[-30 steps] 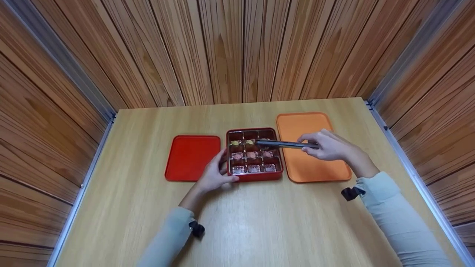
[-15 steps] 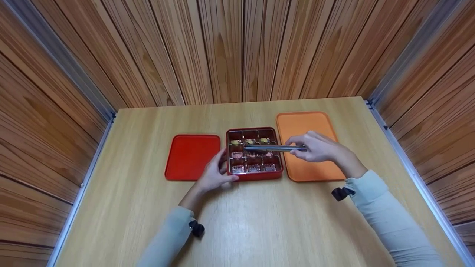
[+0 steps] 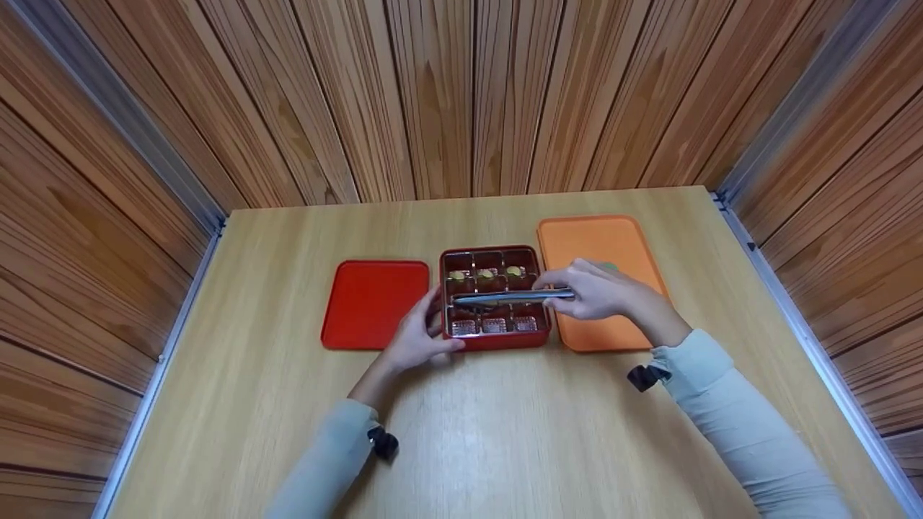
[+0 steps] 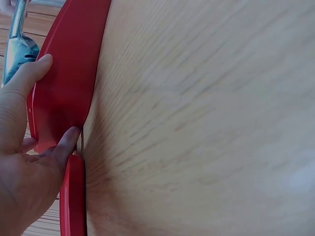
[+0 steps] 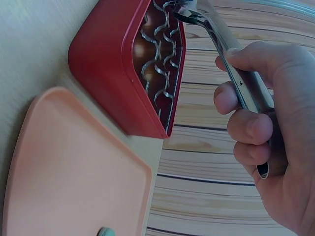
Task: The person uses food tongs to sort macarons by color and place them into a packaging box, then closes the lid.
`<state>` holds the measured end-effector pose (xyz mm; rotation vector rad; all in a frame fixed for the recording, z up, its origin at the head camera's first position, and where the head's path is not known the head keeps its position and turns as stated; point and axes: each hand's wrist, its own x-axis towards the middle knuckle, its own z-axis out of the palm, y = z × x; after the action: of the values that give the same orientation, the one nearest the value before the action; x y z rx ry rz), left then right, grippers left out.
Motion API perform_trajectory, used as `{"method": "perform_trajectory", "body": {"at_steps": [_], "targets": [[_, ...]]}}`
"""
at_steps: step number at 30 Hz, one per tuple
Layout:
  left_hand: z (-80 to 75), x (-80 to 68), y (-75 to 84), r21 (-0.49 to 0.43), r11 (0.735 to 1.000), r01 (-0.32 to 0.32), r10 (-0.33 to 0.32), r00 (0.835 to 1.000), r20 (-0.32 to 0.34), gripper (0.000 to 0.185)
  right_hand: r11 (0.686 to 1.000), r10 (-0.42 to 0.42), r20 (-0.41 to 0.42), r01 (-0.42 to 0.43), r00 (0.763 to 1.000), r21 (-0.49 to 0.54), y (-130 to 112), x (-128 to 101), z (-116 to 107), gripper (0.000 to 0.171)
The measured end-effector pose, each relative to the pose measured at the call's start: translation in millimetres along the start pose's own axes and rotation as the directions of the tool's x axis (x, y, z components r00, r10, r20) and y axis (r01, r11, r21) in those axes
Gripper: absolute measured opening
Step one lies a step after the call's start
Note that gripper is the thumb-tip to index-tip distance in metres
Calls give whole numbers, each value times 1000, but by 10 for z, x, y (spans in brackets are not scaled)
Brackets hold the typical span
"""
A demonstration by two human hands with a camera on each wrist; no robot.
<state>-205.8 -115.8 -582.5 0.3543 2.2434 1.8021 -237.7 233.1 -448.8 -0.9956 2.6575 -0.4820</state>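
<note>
In the head view my left hand (image 3: pixel 418 339) holds the front left corner of a red divided box (image 3: pixel 497 342). Its thumb lies at the rim, as the left wrist view also shows. My right hand (image 3: pixel 595 290) grips metal tongs (image 3: pixel 512 296), held nearly level across the box from the right. The tongs' tips are over the left of the middle row. Small yellow pieces (image 3: pixel 487 274) sit in the row behind; the tongs largely hide the middle row. Clear plastic wells (image 3: pixel 494 326) show along the front. Whether the tips pinch anything, I cannot tell.
A flat red lid or tray (image 3: pixel 375 305) lies left of the box. To the right is an orange tray (image 3: pixel 598 335), partly under my right hand, with a small green piece (image 5: pixel 106 231) on it. Wood-panelled walls enclose the table (image 3: pixel 461 432) at the back and sides.
My right hand has moved left with the tongs, whose tips went from the right yellow piece to the left of the middle row. The left hand and box have stayed put.
</note>
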Motion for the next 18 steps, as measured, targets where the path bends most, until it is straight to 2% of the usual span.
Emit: {"method": "perform_trajectory", "body": {"at_steps": [8,18], "targets": [[-3,-2,32,15,1000,14,-14,1000,-13,120,1000,8,34,-7,999,-12,-62,51,43,38],[-3,-2,8,9,1000,7,-7,1000,-3,118,998,-68,22,67,997,12,-35,105,103,35]]}}
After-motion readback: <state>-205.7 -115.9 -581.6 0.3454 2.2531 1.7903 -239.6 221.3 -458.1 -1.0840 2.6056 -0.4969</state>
